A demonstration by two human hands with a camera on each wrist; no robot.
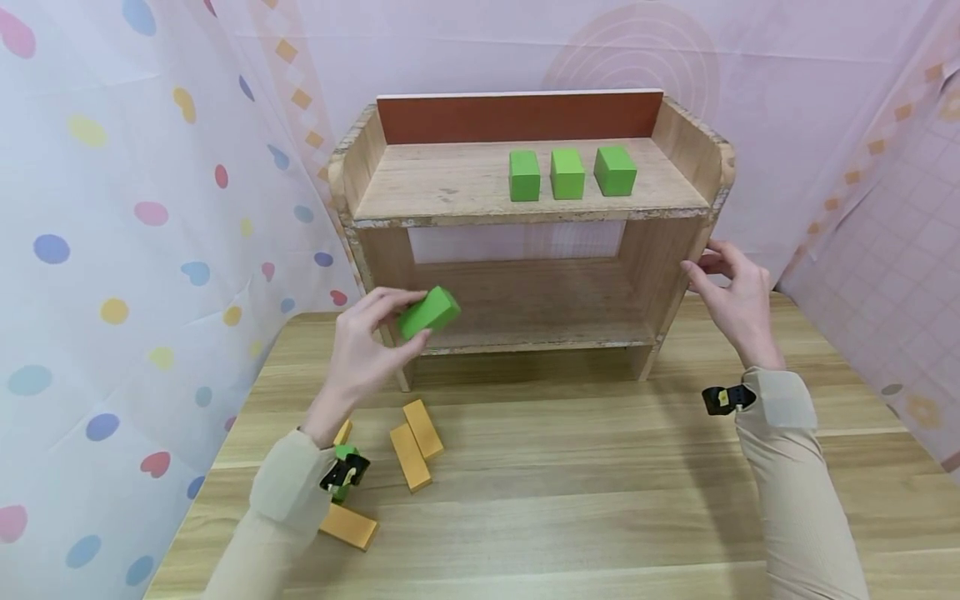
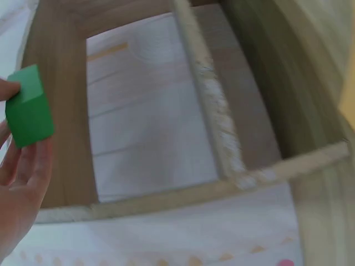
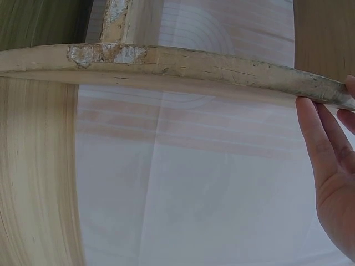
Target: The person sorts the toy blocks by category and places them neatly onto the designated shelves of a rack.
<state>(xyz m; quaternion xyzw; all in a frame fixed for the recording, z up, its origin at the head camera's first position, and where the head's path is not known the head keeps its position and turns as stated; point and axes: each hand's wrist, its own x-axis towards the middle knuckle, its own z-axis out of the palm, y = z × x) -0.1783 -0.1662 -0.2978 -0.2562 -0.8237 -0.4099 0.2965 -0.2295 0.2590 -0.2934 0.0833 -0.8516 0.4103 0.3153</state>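
Note:
My left hand (image 1: 366, 346) pinches a green block (image 1: 431, 312) between thumb and fingers, in front of the left part of a wooden shelf (image 1: 435, 185). In the left wrist view the green block (image 2: 31, 111) sits at the fingertips, apart from the shelf's frame. My right hand (image 1: 733, 293) holds the front edge of the shelf's right side panel (image 1: 667, 271). The right wrist view shows its fingers (image 3: 316, 136) against the panel's outer face and the thumb at the edge. On the top board, three green blocks (image 1: 567, 175) stand in a row toward the right.
Several orange blocks (image 1: 408, 457) lie on the wooden table (image 1: 555, 492) at the front left. A green block (image 1: 341, 493) there is partly hidden by the left wrist's camera. Patterned curtains (image 1: 150, 275) hang behind and beside the table.

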